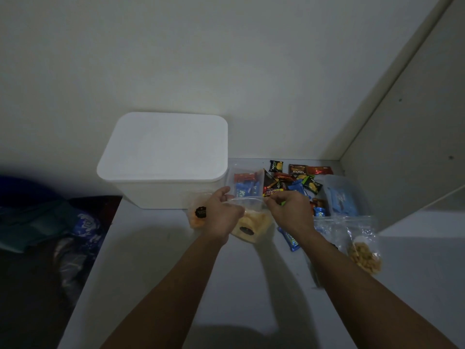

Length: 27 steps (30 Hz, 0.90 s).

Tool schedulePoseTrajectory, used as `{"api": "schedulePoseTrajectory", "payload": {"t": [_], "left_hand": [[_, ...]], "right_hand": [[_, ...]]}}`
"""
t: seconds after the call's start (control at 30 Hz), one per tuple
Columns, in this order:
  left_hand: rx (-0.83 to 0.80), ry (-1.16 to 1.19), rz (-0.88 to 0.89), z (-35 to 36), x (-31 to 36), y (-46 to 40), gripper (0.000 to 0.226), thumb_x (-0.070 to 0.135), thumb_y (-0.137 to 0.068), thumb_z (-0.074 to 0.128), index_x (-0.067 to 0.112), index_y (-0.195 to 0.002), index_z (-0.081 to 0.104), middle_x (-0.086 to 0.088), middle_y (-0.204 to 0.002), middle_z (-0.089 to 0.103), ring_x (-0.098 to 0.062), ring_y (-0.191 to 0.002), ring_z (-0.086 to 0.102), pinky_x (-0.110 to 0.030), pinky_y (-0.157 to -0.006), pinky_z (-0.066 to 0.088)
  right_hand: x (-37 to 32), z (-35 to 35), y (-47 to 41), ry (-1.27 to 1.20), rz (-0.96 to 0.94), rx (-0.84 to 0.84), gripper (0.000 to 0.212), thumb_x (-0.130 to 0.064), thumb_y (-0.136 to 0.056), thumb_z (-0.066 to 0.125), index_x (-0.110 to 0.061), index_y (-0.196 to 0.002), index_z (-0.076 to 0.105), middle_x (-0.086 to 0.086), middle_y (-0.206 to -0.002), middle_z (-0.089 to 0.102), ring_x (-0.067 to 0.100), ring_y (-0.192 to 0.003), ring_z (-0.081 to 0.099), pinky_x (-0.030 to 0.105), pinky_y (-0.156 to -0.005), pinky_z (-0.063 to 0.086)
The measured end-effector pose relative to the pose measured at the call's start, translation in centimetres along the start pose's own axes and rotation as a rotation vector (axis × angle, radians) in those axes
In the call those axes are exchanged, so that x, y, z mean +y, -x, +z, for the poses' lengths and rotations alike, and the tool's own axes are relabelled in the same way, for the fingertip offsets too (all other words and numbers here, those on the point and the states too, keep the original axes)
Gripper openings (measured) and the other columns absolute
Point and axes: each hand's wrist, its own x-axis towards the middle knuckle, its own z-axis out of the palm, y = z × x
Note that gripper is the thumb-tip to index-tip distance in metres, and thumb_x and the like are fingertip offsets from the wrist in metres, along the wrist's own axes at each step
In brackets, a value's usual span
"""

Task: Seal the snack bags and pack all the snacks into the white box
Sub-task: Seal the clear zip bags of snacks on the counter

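**Ana:** White walls meet in a dim corner, with a pale table [156, 260] pushed into it. What are the hands doing?

**Ben:** Both pinch the top edge of one clear snack bag [253, 226] of pale yellow chips. The left hand [221, 212] grips the strip's left end, the right hand [289, 210] its right end, fingers closed on the plastic. Whether the seal is pressed shut yet, I cannot tell.

**Ana:** How does the bag lie?

**Ben:** Its mouth runs left to right between the two hands, and the filled body hangs towards the person, low over the table.

**Ana:** And the white box [163, 159]?

**Ben:** Up and to the left of the grip, against the back wall, lid still on. The left hand is nearer to it. I'd judge the lid must come off before anything goes in.

**Ana:** What crowds the area?

**Ben:** A second chip bag [197, 214] sits just beside the left hand. Behind the grip stands a bag of wrapped bars [245, 183]; loose wrapped snacks [299, 177] scatter to the right, with a bag of nuts [363, 250] near the right forearm. The table's left edge drops off below the box, so open room lies on the bare surface nearer the person.
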Motion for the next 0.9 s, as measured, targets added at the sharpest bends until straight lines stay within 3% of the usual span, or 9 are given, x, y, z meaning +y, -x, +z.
{"api": "schedulePoseTrajectory", "payload": {"t": [0.1, 0.23, 0.3, 0.43, 0.5, 0.57, 0.73, 0.9], "left_hand": [[-0.029, -0.033, 0.000, -0.1, -0.1, 0.2, 0.070, -0.017, -0.068, 0.063, 0.011, -0.130, 0.050, -0.002, -0.106, 0.057, -0.012, -0.086, 0.059, -0.027, -0.071, 0.055], [-0.043, 0.101, -0.026, -1.0, -0.1, 0.1, 0.045, -0.016, -0.072, 0.064, 0.007, -0.110, 0.060, -0.018, -0.111, 0.062, -0.028, -0.092, 0.066, -0.035, -0.078, 0.059], [-0.070, 0.143, 0.004, -1.4, 0.2, 0.1, 0.044, -0.020, -0.075, 0.060, 0.003, -0.111, 0.058, -0.020, -0.112, 0.062, -0.026, -0.085, 0.068, -0.030, -0.072, 0.060], [-0.060, 0.138, 0.091, -1.6, 0.9, 0.4, 0.043, -0.020, -0.077, 0.061, 0.000, -0.115, 0.056, -0.019, -0.110, 0.063, -0.015, -0.070, 0.072, -0.022, -0.064, 0.059], [-0.035, 0.100, 0.132, -1.5, 1.2, 0.4, 0.041, -0.017, -0.074, 0.067, 0.003, -0.110, 0.060, -0.017, -0.107, 0.065, -0.015, -0.071, 0.071, -0.021, -0.063, 0.058], [-0.023, 0.062, 0.171, -1.6, 1.3, 0.3, 0.032, -0.010, -0.077, 0.067, 0.004, -0.105, 0.062, -0.017, -0.102, 0.067, -0.018, -0.071, 0.069, -0.021, -0.061, 0.058], [0.023, -0.033, 0.285, -2.0, 2.0, 0.2, 0.010, -0.001, -0.087, 0.061, -0.002, -0.096, 0.064, -0.015, -0.079, 0.069, -0.009, -0.054, 0.063, -0.020, -0.055, 0.054], [0.030, -0.036, 0.338, -2.2, 3.0, 0.4, 0.006, 0.000, -0.086, 0.062, -0.002, -0.090, 0.066, -0.015, -0.074, 0.070, -0.012, -0.053, 0.064, -0.021, -0.054, 0.055]], "right_hand": [[-0.3, -0.2, 0.0, -0.011, -0.019, 0.059, 0.018, -0.028, -0.088, 0.065, -0.016, -0.090, 0.078, 0.000, -0.079, 0.074, 0.009, -0.062, 0.058, 0.015, -0.053, 0.037], [0.2, -0.6, -0.1, -0.177, -0.028, -0.017, 0.015, -0.025, -0.086, 0.069, -0.014, -0.090, 0.077, -0.005, -0.074, 0.071, 0.009, -0.072, 0.065, 0.025, -0.069, 0.052], [0.5, -0.9, -0.1, -0.240, -0.030, -0.046, 0.013, -0.022, -0.085, 0.070, -0.012, -0.091, 0.077, -0.007, -0.074, 0.069, 0.007, -0.072, 0.066, 0.028, -0.071, 0.055], [0.4, -1.6, -0.3, -0.279, -0.065, -0.073, 0.013, -0.019, -0.084, 0.070, -0.011, -0.093, 0.076, -0.007, -0.075, 0.069, -0.002, -0.070, 0.063, 0.014, -0.064, 0.049], [0.1, -1.8, -0.5, -0.287, -0.083, -0.076, 0.013, -0.019, -0.084, 0.070, -0.011, -0.093, 0.077, -0.004, -0.077, 0.072, 0.003, -0.071, 0.066, 0.018, -0.064, 0.052], [-0.1, -2.1, -0.6, -0.313, -0.095, -0.070, 0.012, -0.017, -0.084, 0.070, -0.011, -0.092, 0.077, -0.001, -0.078, 0.073, 0.006, -0.071, 0.067, 0.020, -0.065, 0.054], [-0.6, -3.2, -0.5, -0.423, -0.097, -0.105, 0.013, -0.016, -0.083, 0.072, -0.009, -0.094, 0.073, 0.009, -0.078, 0.071, 0.004, -0.054, 0.063, 0.015, -0.051, 0.052], [-0.6, -3.6, -0.9, -0.380, -0.090, -0.130, 0.020, -0.008, -0.079, 0.074, -0.007, -0.099, 0.072, 0.002, -0.087, 0.070, 0.010, -0.077, 0.067, 0.012, -0.062, 0.055]]}}
